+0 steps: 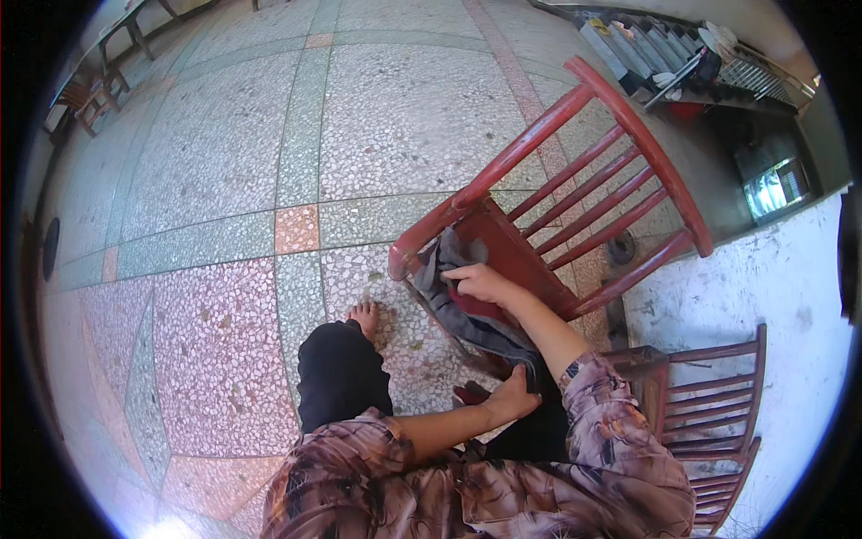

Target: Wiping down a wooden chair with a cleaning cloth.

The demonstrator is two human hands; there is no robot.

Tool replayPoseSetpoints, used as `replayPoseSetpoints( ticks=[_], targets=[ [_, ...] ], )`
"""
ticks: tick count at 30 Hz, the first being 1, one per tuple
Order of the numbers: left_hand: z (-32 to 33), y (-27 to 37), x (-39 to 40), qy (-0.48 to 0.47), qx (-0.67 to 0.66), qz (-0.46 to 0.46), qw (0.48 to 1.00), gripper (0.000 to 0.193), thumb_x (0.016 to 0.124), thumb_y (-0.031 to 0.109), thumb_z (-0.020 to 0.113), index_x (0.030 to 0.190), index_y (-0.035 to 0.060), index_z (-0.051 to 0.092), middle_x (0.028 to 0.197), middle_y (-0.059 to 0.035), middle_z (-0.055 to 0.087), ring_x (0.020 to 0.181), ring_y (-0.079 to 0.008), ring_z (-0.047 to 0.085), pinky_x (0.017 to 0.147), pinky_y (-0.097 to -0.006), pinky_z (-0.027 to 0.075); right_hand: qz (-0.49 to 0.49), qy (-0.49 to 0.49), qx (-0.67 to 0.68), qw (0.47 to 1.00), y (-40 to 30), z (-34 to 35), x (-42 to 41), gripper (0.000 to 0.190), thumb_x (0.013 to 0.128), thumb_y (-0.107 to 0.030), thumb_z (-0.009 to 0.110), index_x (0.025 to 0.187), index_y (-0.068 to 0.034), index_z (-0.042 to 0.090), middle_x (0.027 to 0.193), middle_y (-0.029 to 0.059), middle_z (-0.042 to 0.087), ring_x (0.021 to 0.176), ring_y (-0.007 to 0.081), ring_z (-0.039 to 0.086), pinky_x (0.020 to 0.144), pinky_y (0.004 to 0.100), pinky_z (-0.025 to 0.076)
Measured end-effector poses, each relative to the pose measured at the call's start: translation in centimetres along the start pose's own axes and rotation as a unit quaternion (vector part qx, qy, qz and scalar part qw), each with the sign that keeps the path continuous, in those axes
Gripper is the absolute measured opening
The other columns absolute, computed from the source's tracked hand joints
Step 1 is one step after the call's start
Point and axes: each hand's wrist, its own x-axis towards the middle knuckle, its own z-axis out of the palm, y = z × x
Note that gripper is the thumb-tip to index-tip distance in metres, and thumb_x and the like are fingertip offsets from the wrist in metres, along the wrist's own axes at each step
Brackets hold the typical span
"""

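Observation:
A red wooden chair with a slatted back stands in front of me, right of centre. Over the near part of its seat lies a dark grey cloth garment with some dark red showing. My right hand grips the cloth near the chair's left corner, its index finger stretched out. Closer to my body, my left hand holds the lower end of the same cloth, its fingers partly hidden by the fabric.
More reddish wooden chairs stand against the white wall at the lower right. Stairs with metal railings and items on them rise at the upper right. A small wooden chair and tables are at the upper left. My bare foot rests on the terrazzo floor.

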Motion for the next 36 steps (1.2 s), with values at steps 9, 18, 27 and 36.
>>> replayPoseSetpoints(
  ticks=[9,18,27,36],
  targets=[
    [-2.2,0.0,1.3,0.232,-0.079,0.174,0.954,0.074,0.079,0.020,0.059,0.137,-0.0036,0.021,0.108,-0.0332,0.056,0.101,-0.0445,0.058,0.089,-0.0422,0.045,-0.184,0.380,0.428,0.799,-7.4,-9.5,0.8,0.025,0.080,-0.005,0.047,0.099,0.001,0.062,0.102,0.0081,0.063,0.096,0.0165,0.059,0.089,0.0285,0.045],
    [-6.4,1.8,2.2,0.235,-0.442,0.120,0.857,0.059,0.076,-0.002,0.056,0.131,0.0002,0.035,0.116,-0.0135,0.055,0.107,-0.0248,0.052,0.094,-0.0316,0.041,-0.272,0.365,-0.180,0.872,-7.6,-2.9,7.2,0.029,0.086,-0.010,0.052,0.114,-0.001,0.052,0.114,0.0201,0.055,0.112,0.0360,0.051,0.097,0.0412,0.039],
    [-5.2,0.5,2.5,0.238,-0.394,0.115,0.880,0.055,0.073,-0.001,0.056,0.125,-0.0025,0.039,0.116,-0.0152,0.056,0.107,-0.0254,0.053,0.090,-0.0336,0.043,-0.148,0.256,-0.198,0.935,-4.4,-1.1,6.6,0.063,0.079,-0.005,0.052,0.137,0.005,0.030,0.140,0.0252,0.035,0.134,0.0365,0.030,0.111,0.0394,0.025],
    [-4.2,-0.2,2.4,0.209,-0.345,0.068,0.913,0.053,0.072,0.003,0.060,0.121,-0.0042,0.041,0.114,-0.0144,0.056,0.103,-0.0234,0.055,0.088,-0.0332,0.044,-0.079,0.254,-0.240,0.934,-3.1,0.2,4.8,0.067,0.073,0.006,0.044,0.138,0.005,0.029,0.141,0.0262,0.034,0.135,0.0351,0.029,0.113,0.0373,0.023]
  ],
)
